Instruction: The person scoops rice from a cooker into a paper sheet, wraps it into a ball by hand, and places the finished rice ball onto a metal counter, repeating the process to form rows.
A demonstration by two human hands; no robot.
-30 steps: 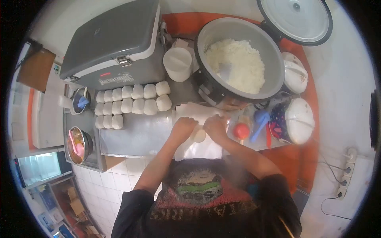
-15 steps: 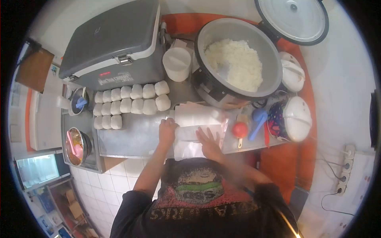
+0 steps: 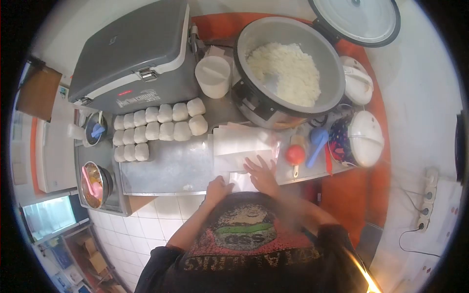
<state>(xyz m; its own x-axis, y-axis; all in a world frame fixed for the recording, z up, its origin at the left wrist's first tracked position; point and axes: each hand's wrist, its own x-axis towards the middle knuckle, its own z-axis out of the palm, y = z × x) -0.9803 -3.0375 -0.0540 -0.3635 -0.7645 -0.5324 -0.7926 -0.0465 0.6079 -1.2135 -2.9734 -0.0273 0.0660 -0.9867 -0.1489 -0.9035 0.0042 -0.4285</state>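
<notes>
A stack of white wrapping paper (image 3: pixel 237 142) lies at the counter's front edge, straight before me. My left hand (image 3: pixel 219 189) is closed at the near left corner of a paper sheet, its fingers pinching the edge. On the right side of the sheets, my right hand (image 3: pixel 262 175) rests with its fingers spread. Between the two hands the near part of the paper is bent, with a glossy surface. To the right of the stack lie a red scoop (image 3: pixel 295 155) and a blue rice paddle (image 3: pixel 318 145).
Behind the paper stands a large open rice cooker (image 3: pixel 242 100) holding white rice (image 3: pixel 293 73). Rows of white wrapped bundles (image 3: pixel 166 131) sit left on the metal counter, before a grey cooler box (image 3: pixel 132 58). A bowl with a pink spoon (image 3: pixel 93 185) is far left.
My left hand has moved from the paper's upper left side down toward me, to its near edge. The right hand stays spread on the paper, slightly shifted. The view has tilted a little.
</notes>
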